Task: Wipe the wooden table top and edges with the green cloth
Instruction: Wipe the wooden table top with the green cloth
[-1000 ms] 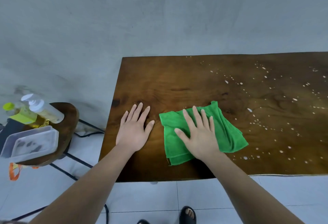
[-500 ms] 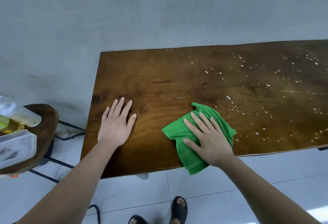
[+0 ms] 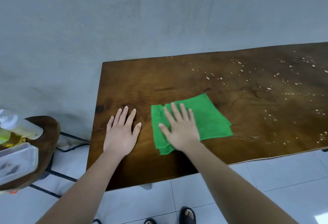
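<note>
On the near left part of the wooden desk (image 3: pixel 142 81), the right grip (image 3: pixel 181 131) is pressing flat-fingered on the soft, light green cloth (image 3: pixel 209 117), probably needing only a spread palm, while the left grip (image 3: pixel 120 135) is resting released beside it.

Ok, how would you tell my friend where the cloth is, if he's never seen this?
Find the big wooden table against the grey wall. Near its left end, beside the bare left hand, the right hand presses the cloth. Nothing else on the table is green.
</note>
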